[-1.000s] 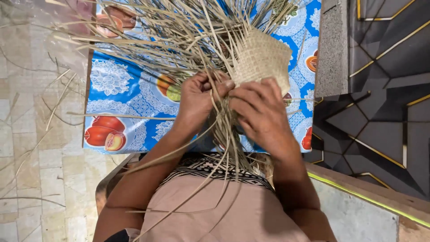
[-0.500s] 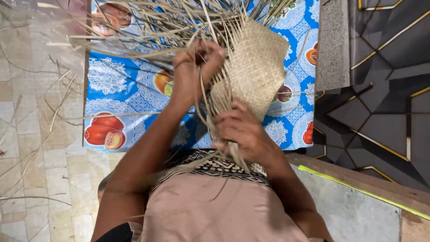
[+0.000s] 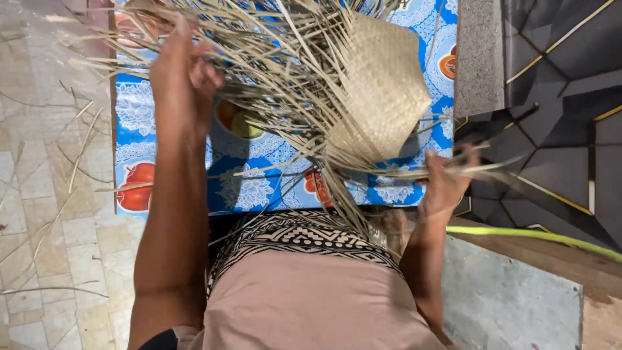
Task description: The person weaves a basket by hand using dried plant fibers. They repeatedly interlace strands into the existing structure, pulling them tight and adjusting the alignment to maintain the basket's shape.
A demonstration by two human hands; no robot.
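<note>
While the woven mat piece (image 3: 382, 91) is held above the right half of the blue patterned cloth (image 3: 168, 116), loose strips (image 3: 466, 170) are clamped in the right hand (image 3: 444, 185) at the near right edge. Farther off, strands are gathered in the closed fingers of the left hand (image 3: 181, 71) near the far left corner, their long axes fanning leftward from the weave.

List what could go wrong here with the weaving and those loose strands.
The left hand pulls strands far from the woven panel, which might loosen the weave or snap a strand. The right hand grips only a few strips, so the panel could slip. Stray strands may tangle.
</note>
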